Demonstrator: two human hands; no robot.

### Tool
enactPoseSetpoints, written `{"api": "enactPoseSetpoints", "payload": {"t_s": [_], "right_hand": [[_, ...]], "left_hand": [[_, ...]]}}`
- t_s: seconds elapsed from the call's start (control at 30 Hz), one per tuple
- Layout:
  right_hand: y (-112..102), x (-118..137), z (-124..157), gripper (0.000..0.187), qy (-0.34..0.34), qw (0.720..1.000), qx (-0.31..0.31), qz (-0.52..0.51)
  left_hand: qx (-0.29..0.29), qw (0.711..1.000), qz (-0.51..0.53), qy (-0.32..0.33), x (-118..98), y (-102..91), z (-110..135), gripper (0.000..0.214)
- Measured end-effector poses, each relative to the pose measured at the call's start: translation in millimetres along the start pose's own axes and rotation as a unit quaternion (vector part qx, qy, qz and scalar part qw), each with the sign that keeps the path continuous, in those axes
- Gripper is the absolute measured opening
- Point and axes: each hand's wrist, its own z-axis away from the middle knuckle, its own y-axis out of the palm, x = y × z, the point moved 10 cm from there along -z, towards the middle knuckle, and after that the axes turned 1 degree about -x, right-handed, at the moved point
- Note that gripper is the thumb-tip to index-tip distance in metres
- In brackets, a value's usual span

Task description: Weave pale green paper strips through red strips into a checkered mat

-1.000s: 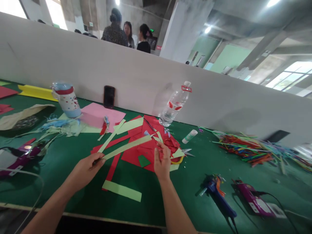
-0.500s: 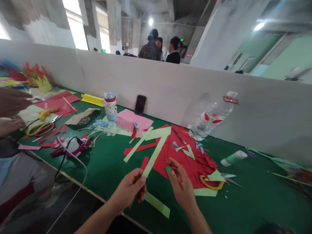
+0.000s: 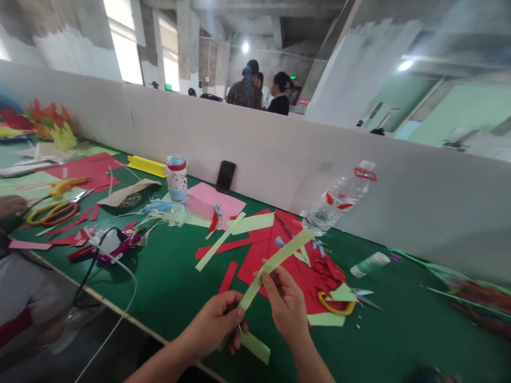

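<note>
A pale green paper strip (image 3: 293,250) slants up to the right between my hands. Its lower end is pinched between the thumb and fingers of my left hand (image 3: 219,320). My right hand (image 3: 288,307) grips the same strip near its middle, thumb in front. Another pale green strip (image 3: 258,350) pokes out below my left hand; its other end is hidden. Beneath and beyond my right hand lie red paper sheets (image 3: 252,263) with small scraps on them. Scissors (image 3: 339,311) with a yellow handle rest to the right, partly under a green scrap.
A glue stick (image 3: 370,264) lies at the right, and a water bottle (image 3: 337,202) leans on the white partition (image 3: 271,143). A phone (image 3: 225,176) and a cup (image 3: 176,178) stand farther back. Left are a glue gun (image 3: 66,186), more scissors (image 3: 59,213), a cable and another person's hand (image 3: 11,205).
My right hand has moved onto the strip and now grips it. The strip's upper end has swung to the right. The view has shifted slightly, and the other person's hands have drawn back left.
</note>
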Motion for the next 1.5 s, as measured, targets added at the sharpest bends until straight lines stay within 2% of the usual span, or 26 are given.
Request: {"api": "enactPoseSetpoints", "payload": {"t_s": [0.07,0.13,0.33,0.47,0.6,0.83,1.17,1.5], "right_hand": [[-9.5,8.7,-5.7,0.015,-0.082,0.995,-0.033,0.051],[-14.5,7.9,-7.9,0.020,-0.125,0.988,-0.045,0.082],[-21.4,1.5,1.0,0.034,-0.202,0.967,-0.066,0.141],[-27.1,0.4,2.4,0.036,-0.199,0.962,-0.088,0.163],[-28.1,0.1,0.9,0.038,-0.191,0.961,-0.091,0.178],[-25.7,-0.9,1.3,0.040,-0.184,0.958,-0.085,0.205],[-17.6,2.3,1.6,0.042,-0.188,0.956,-0.063,0.215],[-18.2,1.0,1.7,0.042,-0.182,0.958,-0.065,0.212]], "left_hand": [[0.021,1.000,0.016,-0.012,-3.7,2.3,0.2,0.037],[0.043,0.998,0.035,-0.032,-4.3,2.6,-1.4,0.037],[0.089,0.986,0.089,-0.106,2.0,-4.9,-20.4,0.052],[0.116,0.979,0.102,-0.136,6.6,-2.8,-28.2,0.055],[0.144,0.971,0.111,-0.153,12.4,1.0,-22.2,0.058],[0.165,0.966,0.114,-0.161,14.4,3.3,-16.8,0.048],[0.161,0.968,0.108,-0.158,12.0,1.3,-17.0,0.046],[0.157,0.970,0.092,-0.158,13.9,-0.5,-16.8,0.047]]}}
